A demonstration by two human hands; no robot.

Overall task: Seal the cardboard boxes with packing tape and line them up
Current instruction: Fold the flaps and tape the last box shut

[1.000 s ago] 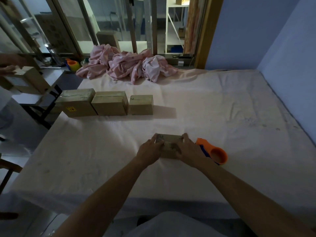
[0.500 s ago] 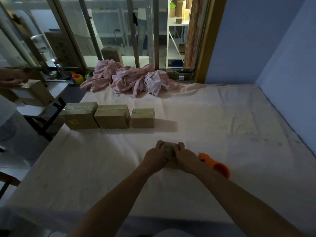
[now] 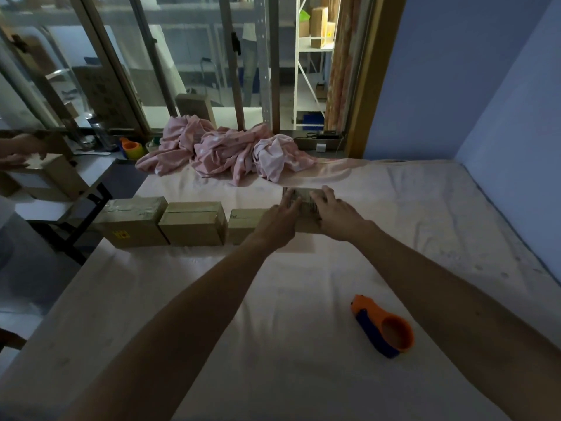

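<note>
1. Both bare arms are stretched forward over the white-sheeted table, with the forearms converging toward its far side.
2. The left hand and the right hand clasp a small brown cardboard box between them. There is one hand on each side, and the fingers are bent over its top face.
3. The held box is at the right end of a row, just beside the last box in it. I cannot tell whether it rests on the sheet or is held slightly off it.
4. The row has three taped boxes standing side by side: a large left box, a middle box and a smaller third box.
5. That makes four boxes on the sheet. A fifth box stands on a side table at the left, under another person's hands.
6. There are two tape dispensers. An orange-and-blue tape dispenser lies on the sheet near the right forearm, untouched and well apart from the boxes. A second orange dispenser stands by the window.
7. One crumpled pink cloth lies at the far edge, behind the row.
</note>
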